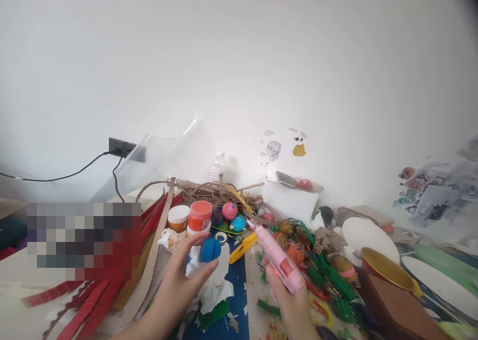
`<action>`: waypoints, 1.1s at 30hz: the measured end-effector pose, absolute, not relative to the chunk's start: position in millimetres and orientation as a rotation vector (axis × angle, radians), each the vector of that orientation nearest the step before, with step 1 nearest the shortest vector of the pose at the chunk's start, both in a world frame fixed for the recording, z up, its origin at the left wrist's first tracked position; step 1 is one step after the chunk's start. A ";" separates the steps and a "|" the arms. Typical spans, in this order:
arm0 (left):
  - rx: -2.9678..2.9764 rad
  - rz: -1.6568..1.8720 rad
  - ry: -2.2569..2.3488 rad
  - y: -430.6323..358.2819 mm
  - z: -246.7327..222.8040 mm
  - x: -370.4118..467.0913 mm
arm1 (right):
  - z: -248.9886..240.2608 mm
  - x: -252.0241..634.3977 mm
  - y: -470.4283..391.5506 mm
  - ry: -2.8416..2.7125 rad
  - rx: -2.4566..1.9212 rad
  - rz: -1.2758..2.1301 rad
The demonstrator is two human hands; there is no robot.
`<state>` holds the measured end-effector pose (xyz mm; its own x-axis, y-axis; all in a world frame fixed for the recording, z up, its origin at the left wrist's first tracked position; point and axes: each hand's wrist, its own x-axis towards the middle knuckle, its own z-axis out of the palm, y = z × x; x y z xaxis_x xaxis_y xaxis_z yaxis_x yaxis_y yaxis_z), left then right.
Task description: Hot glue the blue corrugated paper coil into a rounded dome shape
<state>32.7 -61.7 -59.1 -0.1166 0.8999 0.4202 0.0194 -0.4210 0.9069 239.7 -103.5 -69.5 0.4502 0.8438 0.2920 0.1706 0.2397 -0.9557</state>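
Note:
Between the thumb and fingers of my left hand [182, 275] is a blue ribbed roll [209, 250], held above white crumpled tissue [216, 285]. A pink glue gun [280, 260] is gripped in my right hand [289, 297], its tip pointing up and to the left, with a small red-orange light showing near the fingers. Just left of the glue gun lies a yellow utility knife [242, 248]. A roll of tape [221, 238] sits right behind the blue roll.
Paint jars [200, 215], coiled paper balls [229, 210] and brown corrugated strips [209, 193] stand behind my hands. Red strips [93, 305] lie left. Green pieces [338, 280], a gold-lined bowl [388, 268] and white plates [369, 238] are right. A bottle [217, 168] stands by the wall.

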 end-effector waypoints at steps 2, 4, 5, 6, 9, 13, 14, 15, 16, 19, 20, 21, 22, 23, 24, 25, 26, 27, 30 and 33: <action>1.518 1.643 1.057 -62.4 -59.0 32.4 | -72.0 238.1 -101.6 -1.015 -1.284 0.545; 1.576 1.657 1.079 -62.6 -59.0 32.2 | -70.4 236.6 -100.3 -1.030 -1.286 0.535; 1.605 1.665 1.094 -62.3 -59.3 32.1 | -68.6 236.0 -99.8 -1.050 -1.285 0.540; 1.630 1.667 1.104 -61.8 -59.9 32.1 | -66.4 235.7 -99.4 -1.069 -1.283 0.542; 1.636 1.648 1.089 -58.8 -63.8 32.0 | -61.5 235.5 -98.8 -1.097 -1.288 0.500; 1.669 1.594 1.075 -52.0 -73.4 31.6 | -61.7 235.1 -99.7 -1.238 -1.282 0.380; 1.712 1.583 1.088 -50.2 -76.0 31.2 | -62.4 235.0 -100.0 -1.284 -1.266 0.337; 1.760 1.575 1.102 -48.5 -78.4 30.8 | -63.1 235.0 -100.2 -1.320 -1.250 0.292; 1.803 1.570 1.114 -47.0 -80.5 30.2 | -63.7 235.1 -100.2 -1.344 -1.238 0.251; 1.886 1.582 1.138 -44.6 -83.4 28.6 | -65.4 236.5 -98.6 -1.367 -1.248 0.190; 1.907 1.589 1.139 -44.5 -83.3 28.2 | -65.9 237.1 -97.8 -1.375 -1.263 0.191; 1.927 1.595 1.136 -44.8 -82.8 27.9 | -66.2 237.5 -97.0 -1.385 -1.280 0.196; 1.949 1.600 1.127 -45.4 -82.0 27.8 | -66.4 237.8 -96.4 -1.398 -1.296 0.201; 1.969 1.605 1.117 -46.3 -81.0 27.8 | -66.4 237.7 -96.2 -1.410 -1.311 0.200; 1.988 1.609 1.107 -47.3 -79.9 27.9 | -66.1 237.3 -96.3 -1.423 -1.322 0.193; 2.003 1.613 1.099 -48.3 -78.7 28.1 | -65.6 236.5 -96.7 -1.433 -1.329 0.181; 2.017 1.611 1.094 -49.4 -77.6 28.3 | -64.9 235.5 -97.4 -1.442 -1.331 0.166; 2.024 1.604 1.092 -50.3 -76.5 28.6 | -64.1 234.3 -98.4 -1.448 -1.329 0.149; 1.989 1.589 1.114 -52.0 -74.7 29.0 | -62.0 231.5 -101.0 -1.453 -1.322 0.087; 1.907 1.589 1.155 -52.1 -74.7 28.9 | -62.2 231.8 -101.5 -1.456 -1.328 0.039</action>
<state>28.9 -52.1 -74.7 0.0117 0.7923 0.6100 0.3359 -0.5777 0.7439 231.8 -101.5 -62.2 0.2415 0.7094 0.6621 0.6734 0.3688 -0.6407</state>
